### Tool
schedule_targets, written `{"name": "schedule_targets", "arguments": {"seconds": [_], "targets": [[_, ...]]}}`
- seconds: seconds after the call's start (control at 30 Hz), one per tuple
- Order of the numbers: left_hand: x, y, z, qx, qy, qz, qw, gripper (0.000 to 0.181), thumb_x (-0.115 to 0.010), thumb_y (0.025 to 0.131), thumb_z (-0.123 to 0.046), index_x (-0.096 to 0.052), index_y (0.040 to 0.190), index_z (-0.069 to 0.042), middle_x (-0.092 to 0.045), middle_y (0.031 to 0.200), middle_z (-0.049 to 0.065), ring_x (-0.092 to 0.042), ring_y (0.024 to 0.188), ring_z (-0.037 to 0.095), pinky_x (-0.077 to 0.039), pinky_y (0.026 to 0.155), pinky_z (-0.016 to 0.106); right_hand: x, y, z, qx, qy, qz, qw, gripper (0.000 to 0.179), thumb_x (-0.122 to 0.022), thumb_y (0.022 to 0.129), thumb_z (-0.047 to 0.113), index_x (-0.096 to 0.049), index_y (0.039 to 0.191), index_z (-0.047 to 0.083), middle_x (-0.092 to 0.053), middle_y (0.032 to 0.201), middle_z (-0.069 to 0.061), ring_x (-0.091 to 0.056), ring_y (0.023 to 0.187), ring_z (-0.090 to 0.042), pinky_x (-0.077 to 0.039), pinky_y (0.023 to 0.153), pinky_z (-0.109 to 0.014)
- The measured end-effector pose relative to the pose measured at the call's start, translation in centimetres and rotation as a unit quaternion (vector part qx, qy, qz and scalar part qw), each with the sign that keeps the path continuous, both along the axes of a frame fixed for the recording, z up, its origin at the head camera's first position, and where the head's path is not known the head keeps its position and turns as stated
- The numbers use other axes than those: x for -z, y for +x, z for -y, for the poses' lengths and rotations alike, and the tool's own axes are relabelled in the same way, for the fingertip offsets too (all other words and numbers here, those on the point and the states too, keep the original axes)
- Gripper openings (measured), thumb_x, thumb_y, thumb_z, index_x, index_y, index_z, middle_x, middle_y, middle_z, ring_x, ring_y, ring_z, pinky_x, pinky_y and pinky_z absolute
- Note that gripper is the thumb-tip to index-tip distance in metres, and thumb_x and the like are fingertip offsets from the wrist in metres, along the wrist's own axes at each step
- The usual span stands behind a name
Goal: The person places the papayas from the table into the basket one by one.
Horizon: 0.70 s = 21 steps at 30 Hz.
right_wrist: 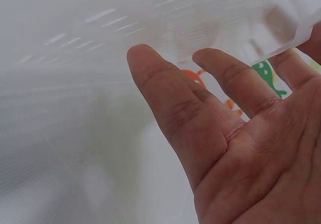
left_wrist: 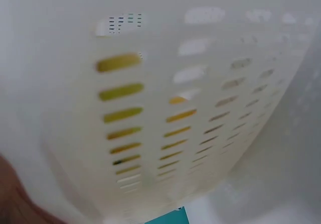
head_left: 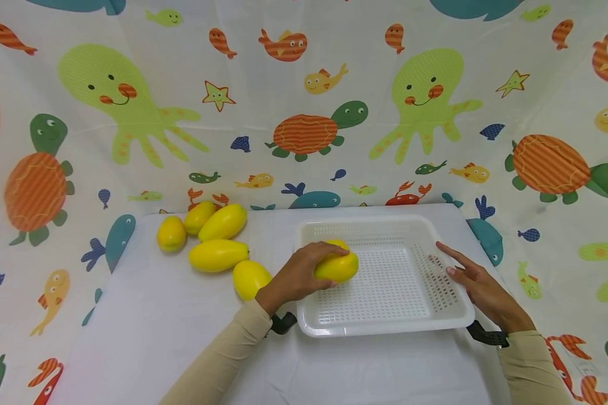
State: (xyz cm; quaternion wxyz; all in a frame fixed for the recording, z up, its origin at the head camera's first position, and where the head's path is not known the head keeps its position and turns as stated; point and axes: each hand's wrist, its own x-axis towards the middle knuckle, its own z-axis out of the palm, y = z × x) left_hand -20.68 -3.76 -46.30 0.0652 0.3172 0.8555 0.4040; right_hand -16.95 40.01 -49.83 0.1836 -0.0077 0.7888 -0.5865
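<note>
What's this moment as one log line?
left hand: grips yellow fruit over basket; right hand: at basket's right rim; five other fruits: left of basket

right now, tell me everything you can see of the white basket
The white basket is shallow and rectangular, with rounded corners, a smooth rim, slotted walls and a floor pierced by many small holes. It looks plastic and stands upright on the white-covered table. The right hand touches its right rim; the left hand holds a yellow fruit over its left part, though whether that fruit touches it I cannot tell.

Sea-creature-print backdrop (head_left: 258,73) behind white table (head_left: 380,365)
</note>
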Motion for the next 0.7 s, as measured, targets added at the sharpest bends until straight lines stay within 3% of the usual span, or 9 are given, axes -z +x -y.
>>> {"name": "schedule_targets", "arguments": {"seconds": [0.17,0.3,0.4,0.47,0.7], "targets": [[0.6,0.0,-0.1,-0.007,-0.015,-0.002,0.9999,0.065,-0.090,0.085,-0.013,-0.065,0.144,-0.025,-0.065,0.148,-0.005,-0.056,0.136,0.022,-0.046,0.120,0.047,0.0,0.0,0.1,0.003,0.000,0.002,1.0000,0.064,-0.051,0.113,0.035,-0.021,0.169,0.044,-0.051,0.154,0.010,-0.077,0.113,-0.027,-0.064,0.085,-0.059],[1.1,0.1,-0.2,-0.019,-0.046,-0.033,0.9982,0.065,-0.092,0.084,-0.019,-0.067,0.143,-0.027,-0.067,0.146,-0.006,-0.057,0.127,0.022,-0.045,0.108,0.043,0.1,0.0,0.2,0.008,0.004,0.005,0.9999,0.064,-0.051,0.113,0.037,-0.021,0.169,0.045,-0.042,0.165,-0.006,-0.076,0.115,-0.027,-0.064,0.085,-0.059],[1.3,0.1,-0.3,-0.026,-0.074,-0.062,0.9950,0.066,-0.093,0.083,-0.024,-0.067,0.143,-0.028,-0.068,0.145,-0.006,-0.057,0.124,0.022,-0.041,0.100,0.042,0.1,0.1,0.2,0.008,0.005,0.005,0.9999,0.064,-0.051,0.113,0.037,-0.021,0.168,0.045,-0.041,0.166,-0.008,-0.076,0.115,-0.026,-0.064,0.086,-0.059],[1.3,0.0,-0.3,-0.027,-0.085,-0.074,0.9933,0.066,-0.094,0.082,-0.025,-0.067,0.143,-0.028,-0.068,0.145,-0.006,-0.058,0.125,0.022,-0.042,0.101,0.042,0.0,0.1,0.1,0.006,0.004,0.003,1.0000,0.063,-0.051,0.113,0.036,-0.021,0.169,0.045,-0.040,0.166,-0.008,-0.076,0.115,-0.026,-0.064,0.086,-0.058],[1.1,0.0,-0.3,-0.012,-0.115,-0.070,0.9909,0.063,-0.092,0.084,-0.024,-0.068,0.142,-0.026,-0.069,0.143,-0.007,-0.061,0.126,0.023,-0.048,0.110,0.045,-0.1,0.1,0.1,0.006,0.001,0.005,1.0000,0.063,-0.049,0.114,0.035,-0.021,0.168,0.046,-0.037,0.167,-0.009,-0.076,0.114,-0.027,-0.064,0.085,-0.059]]}}
